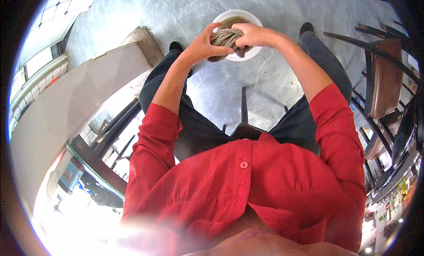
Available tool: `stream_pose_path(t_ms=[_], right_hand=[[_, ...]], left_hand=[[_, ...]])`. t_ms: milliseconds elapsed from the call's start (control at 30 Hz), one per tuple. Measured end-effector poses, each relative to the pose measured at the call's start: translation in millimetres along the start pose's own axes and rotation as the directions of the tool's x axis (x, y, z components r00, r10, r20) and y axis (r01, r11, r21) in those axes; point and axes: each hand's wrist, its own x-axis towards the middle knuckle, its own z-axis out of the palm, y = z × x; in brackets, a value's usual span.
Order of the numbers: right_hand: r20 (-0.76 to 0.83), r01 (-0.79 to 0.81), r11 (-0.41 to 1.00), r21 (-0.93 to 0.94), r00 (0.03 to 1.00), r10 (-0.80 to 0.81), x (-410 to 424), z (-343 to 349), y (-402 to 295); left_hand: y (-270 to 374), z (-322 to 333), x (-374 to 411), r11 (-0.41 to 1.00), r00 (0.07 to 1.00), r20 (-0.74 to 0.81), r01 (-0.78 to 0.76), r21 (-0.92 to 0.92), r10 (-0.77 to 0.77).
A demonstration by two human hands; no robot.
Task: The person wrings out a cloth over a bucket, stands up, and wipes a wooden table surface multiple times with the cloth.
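A bunched, twisted grey-brown cloth (226, 39) is held between both my hands over a round white bucket (254, 18). Brownish liquid (234, 21) shows inside the bucket, behind the cloth. My left hand (206, 45) grips the left end of the cloth, with the thumb along its near side. My right hand (249, 34) has its fingers closed round the right part, and a dark end of the cloth hangs below them. Whether the cloth's underside touches the liquid is hidden.
The bucket stands on a grey marbled floor (215, 90) between my feet. At the right are chairs with dark frames and a brown padded seat (386, 78). A pale partition wall (82, 80) runs along the left, with a glass-edged table (99, 170) below it.
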Motion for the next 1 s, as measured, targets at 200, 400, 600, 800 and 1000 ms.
stream_pose_path(t_ms=[200, 400, 600, 800, 1000], right_hand=[[-0.002, -0.152, 0.928, 0.341, 0.987, 0.162, 7.0, -6.1, 3.1], [-0.058, -0.145, 0.835, 0.531, 0.977, 0.207, 13.2, 2.8, -1.9], [-0.447, 0.105, 0.992, 0.065, 0.892, -0.065, -16.6, 21.9, -10.9], [-0.092, 0.203, 0.338, -0.919, 0.723, -0.685, -41.4, 36.7, -30.9], [-0.074, 0.51, 0.495, -0.703, 0.64, -0.765, 4.8, 23.0, -4.2]], left_hand=[[29.2, 17.7, -2.9, 0.833, 0.995, -0.093, 0.028, 0.553, 0.028], [-16.4, 13.1, 5.9, 0.979, 0.964, -0.235, 0.161, 0.122, -0.129], [-7.5, 9.4, 1.9, 0.703, 0.911, 0.097, 0.374, -0.604, -0.401], [-3.9, 4.5, -2.2, 0.594, 0.903, 0.287, 0.426, -0.682, -0.318], [-9.5, 3.4, 2.2, 0.602, 0.853, 0.47, 0.501, -0.622, -0.224]])
